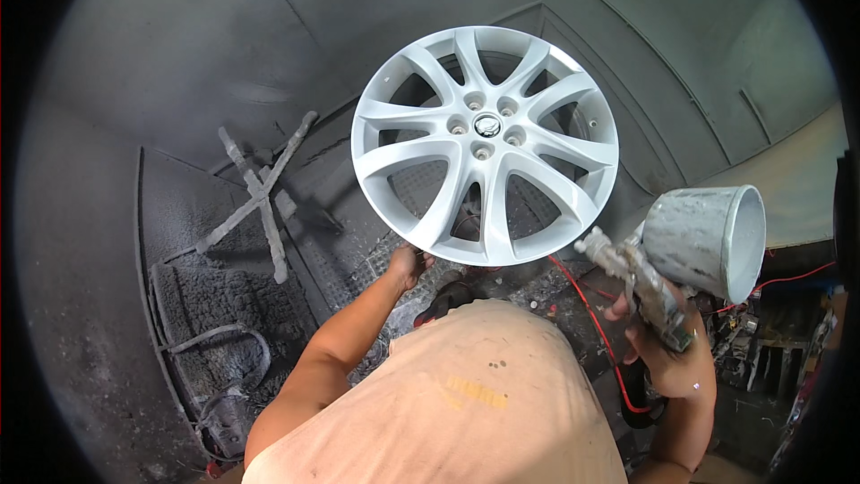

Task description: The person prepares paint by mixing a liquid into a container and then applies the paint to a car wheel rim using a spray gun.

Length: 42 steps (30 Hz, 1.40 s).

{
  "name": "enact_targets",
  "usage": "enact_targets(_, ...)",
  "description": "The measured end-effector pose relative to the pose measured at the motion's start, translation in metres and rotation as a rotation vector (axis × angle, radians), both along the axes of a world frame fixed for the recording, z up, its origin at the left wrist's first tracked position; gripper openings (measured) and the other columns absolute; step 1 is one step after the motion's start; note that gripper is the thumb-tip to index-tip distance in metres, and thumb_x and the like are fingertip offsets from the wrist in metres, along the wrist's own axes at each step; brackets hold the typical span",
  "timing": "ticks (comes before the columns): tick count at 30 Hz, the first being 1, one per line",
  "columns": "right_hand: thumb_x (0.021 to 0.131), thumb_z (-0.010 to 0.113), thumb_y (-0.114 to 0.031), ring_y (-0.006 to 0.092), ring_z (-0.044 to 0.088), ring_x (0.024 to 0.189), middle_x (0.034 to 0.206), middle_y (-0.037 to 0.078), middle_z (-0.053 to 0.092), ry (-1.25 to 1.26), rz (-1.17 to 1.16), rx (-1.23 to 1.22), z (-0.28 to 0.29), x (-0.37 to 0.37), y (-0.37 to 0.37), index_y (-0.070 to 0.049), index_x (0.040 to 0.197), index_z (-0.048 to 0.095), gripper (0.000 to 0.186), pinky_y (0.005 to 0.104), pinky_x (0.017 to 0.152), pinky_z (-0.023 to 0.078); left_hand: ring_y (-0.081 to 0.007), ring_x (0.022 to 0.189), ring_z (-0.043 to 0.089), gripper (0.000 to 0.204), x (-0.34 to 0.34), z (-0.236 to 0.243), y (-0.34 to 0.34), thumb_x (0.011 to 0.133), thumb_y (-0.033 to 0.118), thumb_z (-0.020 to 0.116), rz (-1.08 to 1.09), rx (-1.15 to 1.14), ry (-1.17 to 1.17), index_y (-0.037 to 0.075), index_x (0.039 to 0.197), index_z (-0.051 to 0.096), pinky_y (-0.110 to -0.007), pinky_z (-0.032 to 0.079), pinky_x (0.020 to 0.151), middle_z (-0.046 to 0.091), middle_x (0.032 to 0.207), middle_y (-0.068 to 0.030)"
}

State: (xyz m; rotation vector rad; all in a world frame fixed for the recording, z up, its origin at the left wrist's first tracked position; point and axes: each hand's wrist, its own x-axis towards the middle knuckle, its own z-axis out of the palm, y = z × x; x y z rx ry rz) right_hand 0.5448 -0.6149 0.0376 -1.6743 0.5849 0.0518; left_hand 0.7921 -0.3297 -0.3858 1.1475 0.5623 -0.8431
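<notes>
A silver-white alloy wheel with paired spokes is held up in front of me, its face toward me. The dark emblem cap sits at its middle, ringed by several bolt holes. My left hand is closed at the wheel's near lower left edge; its fingertips are partly hidden beneath the rim. To the right of the wheel, my right hand is wrapped round a paint-crusted spray gun. The gun's nozzle end is close to the rim's lower right. A grey, paint-smeared cup is attached to the gun.
Grey booth walls surround the wheel. A crusted cross-shaped stand is at the left, above a rough, paint-caked panel. A red hose runs down beside my right arm. Cluttered shelves stand at the right.
</notes>
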Motion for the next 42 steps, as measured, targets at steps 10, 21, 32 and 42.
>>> enact_targets(10, 0.082, 0.063, 0.010, 0.0123, 0.058, 0.074, 0.096, 0.008, 0.066, 0.059, 0.060, 0.045, -0.001, -0.014, 0.002, 0.005, 0.136, 0.053, 0.055, 0.0274, 0.068, 0.051, -0.0142, 0.074, 0.057, 0.020, -0.005, 0.009, -0.004, 0.103, 0.018, 0.041, 0.021, 0.028, -0.011, 0.013, 0.110, 0.059, -0.033, 0.050, 0.074, 0.063, 0.089, -0.0002)
enact_targets(21, 0.089, 0.062, -0.001, 0.0134, 0.061, 0.105, 0.124, 0.009, 0.064, 0.166, 0.036, 0.161, -0.083, -0.039, 0.005, -0.002, 0.149, 0.039, 0.064, 0.0248, 0.066, 0.054, -0.0130, 0.097, 0.060, 0.043, -0.082, 0.108, -0.092, 0.105, 0.036, 0.051, -1.073, -0.439, -0.314, 0.001, 0.128, 0.058, -0.032, 0.050, 0.089, 0.066, 0.110, -0.0053)
enact_targets(32, 0.090, 0.063, -0.003, 0.0142, 0.062, 0.092, 0.100, 0.004, 0.066, 0.054, -0.091, 0.108, -0.305, -0.106, -0.006, 0.001, 0.121, 0.058, 0.032, 0.0295, 0.086, 0.049, -0.0189, 0.071, 0.068, 0.034, -0.145, 0.100, -0.191, 0.103, 0.030, 0.054, -1.344, 0.095, -0.316, 0.004, 0.122, 0.063, -0.035, 0.055, 0.060, 0.070, 0.102, -0.0088)
enact_targets(42, 0.088, 0.071, -0.023, 0.0298, 0.067, 0.093, 0.105, 0.018, 0.070, 0.169, 0.177, -0.068, -0.354, -0.146, 0.016, -0.001, 0.126, 0.060, 0.045, 0.0388, 0.085, 0.051, -0.0191, 0.061, 0.066, 0.030, -0.219, 0.035, -0.131, 0.098, 0.026, 0.054, -1.085, 0.251, 0.135, 0.004, 0.115, 0.065, -0.035, 0.052, 0.046, 0.072, 0.104, -0.0101)
